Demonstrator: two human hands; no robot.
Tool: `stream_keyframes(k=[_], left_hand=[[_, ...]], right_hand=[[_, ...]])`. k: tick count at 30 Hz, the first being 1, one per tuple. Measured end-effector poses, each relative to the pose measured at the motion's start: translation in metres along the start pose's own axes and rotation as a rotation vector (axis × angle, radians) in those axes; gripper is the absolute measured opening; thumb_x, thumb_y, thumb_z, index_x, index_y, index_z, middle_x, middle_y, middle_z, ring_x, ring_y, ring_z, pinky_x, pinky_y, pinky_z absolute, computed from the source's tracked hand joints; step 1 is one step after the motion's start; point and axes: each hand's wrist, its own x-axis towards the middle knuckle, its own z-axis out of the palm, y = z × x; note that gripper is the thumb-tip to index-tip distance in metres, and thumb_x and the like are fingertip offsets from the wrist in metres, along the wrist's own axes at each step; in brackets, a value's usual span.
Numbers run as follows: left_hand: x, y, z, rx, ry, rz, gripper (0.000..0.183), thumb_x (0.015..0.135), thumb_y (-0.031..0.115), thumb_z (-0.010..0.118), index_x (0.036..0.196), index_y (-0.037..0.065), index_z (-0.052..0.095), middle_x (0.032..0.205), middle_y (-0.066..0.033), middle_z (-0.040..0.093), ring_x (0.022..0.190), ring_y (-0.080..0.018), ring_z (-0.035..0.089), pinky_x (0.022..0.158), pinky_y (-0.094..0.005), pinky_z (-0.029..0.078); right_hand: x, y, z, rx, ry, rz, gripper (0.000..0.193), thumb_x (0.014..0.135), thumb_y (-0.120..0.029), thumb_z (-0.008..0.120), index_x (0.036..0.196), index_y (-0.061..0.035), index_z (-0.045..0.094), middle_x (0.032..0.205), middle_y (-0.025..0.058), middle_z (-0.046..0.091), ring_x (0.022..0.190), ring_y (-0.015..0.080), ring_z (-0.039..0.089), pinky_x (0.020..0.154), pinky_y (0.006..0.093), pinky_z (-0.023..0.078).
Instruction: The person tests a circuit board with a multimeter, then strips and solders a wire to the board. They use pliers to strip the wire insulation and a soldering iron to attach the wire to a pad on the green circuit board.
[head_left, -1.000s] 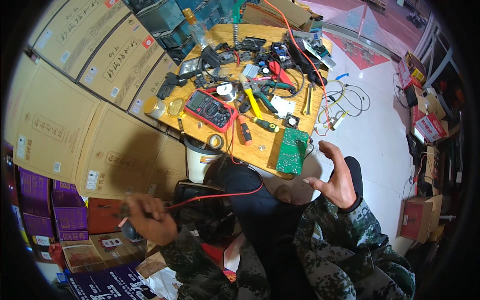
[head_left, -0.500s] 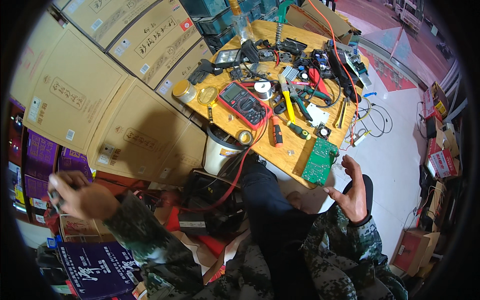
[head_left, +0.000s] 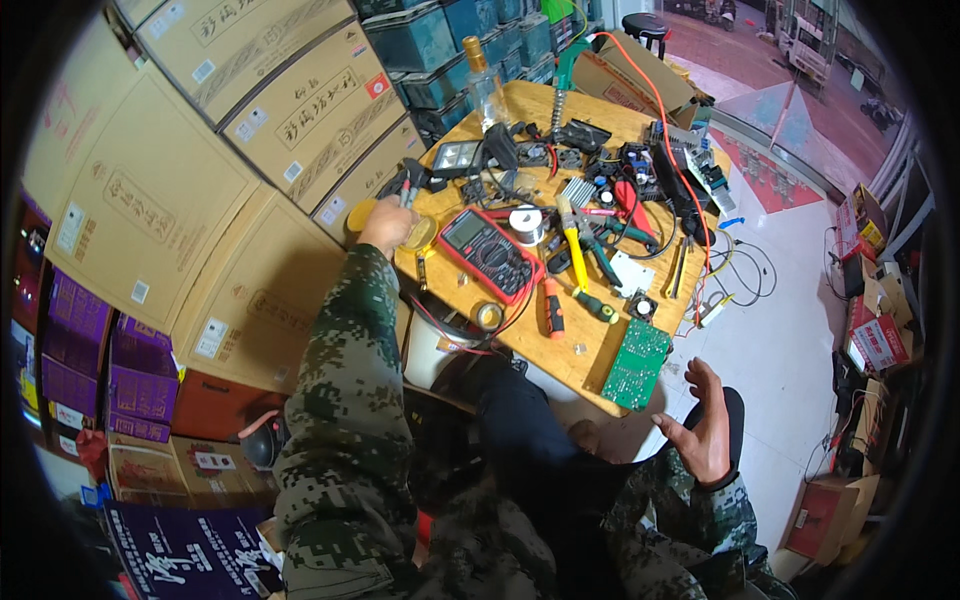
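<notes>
My left hand (head_left: 385, 224) reaches over the table's left edge, fingers closed on slim red and grey pieces that look like test probes (head_left: 406, 191). A round tin (head_left: 362, 215) and a magnifying glass (head_left: 423, 234) lie right beside it, partly hidden by the hand. Red and dark leads loop below the table edge from the red multimeter (head_left: 491, 255). Above my right knee, my right hand (head_left: 706, 428) is open, thumb and fingers apart, holding nothing. Nearest to it is a green circuit board (head_left: 637, 364), solder side up, jutting past the table's front corner.
The wooden table (head_left: 470, 290) carries a solder spool (head_left: 526, 226), a yellow-handled brush (head_left: 574, 250), screwdrivers, pliers and electronic parts. A tape roll (head_left: 489, 317) lies near the front edge. A white bucket (head_left: 428, 350) stands beneath; stacked cartons (head_left: 140, 210) rise at left.
My left hand has swung from the far lower left up to the table's left edge, still closed. My right hand stays open, nearly in place. The view has shifted slightly.
</notes>
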Motion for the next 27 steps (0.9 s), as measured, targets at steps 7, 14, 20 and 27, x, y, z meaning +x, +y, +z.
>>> stream_keyframes(k=[7,14,20,27], left_hand=[[0.074,-0.051,0.052,0.223,0.090,0.238,0.035,0.080,0.012,0.070,0.110,-0.007,0.070,0.101,-0.0305,0.071,0.101,-0.0435,0.070,0.089,-0.0473,0.052],[0.043,-0.018,0.065,0.400,0.228,0.373,0.049,0.090,0.013,0.070,0.135,-0.006,0.064,0.140,-0.0273,0.060,0.127,-0.0430,0.059,0.112,-0.0425,0.045],[-0.044,0.034,0.050,-0.170,0.253,0.529,0.039,0.099,0.013,0.065,0.134,-0.005,0.064,0.132,-0.0157,0.065,0.119,-0.0257,0.064,0.107,-0.0358,0.047],[-0.195,0.052,0.053,-0.338,0.213,0.504,0.022,0.102,0.013,0.063,0.112,-0.005,0.070,0.103,-0.0066,0.071,0.098,-0.0142,0.065,0.092,-0.0277,0.049]], right_hand=[[-0.011,0.011,-0.010,-0.021,0.022,0.060,0.092,0.076,-0.015,0.089,0.151,0.0038,0.039,0.140,0.0243,0.055,0.131,0.0367,0.056,0.111,0.0455,0.046],[-0.016,0.016,-0.017,-0.023,0.060,0.087,0.090,0.076,-0.016,0.089,0.150,0.0037,0.041,0.140,0.0236,0.055,0.130,0.0365,0.058,0.110,0.0455,0.047],[-0.015,0.031,-0.037,-0.063,0.155,0.118,0.055,0.082,-0.019,0.085,0.126,0.0049,0.063,0.125,0.0220,0.067,0.120,0.0365,0.064,0.105,0.0423,0.049],[-0.011,0.044,-0.061,0.035,0.284,0.169,0.021,0.090,-0.007,0.074,0.107,0.0056,0.071,0.105,0.0137,0.073,0.100,0.0243,0.068,0.094,0.0345,0.052]])
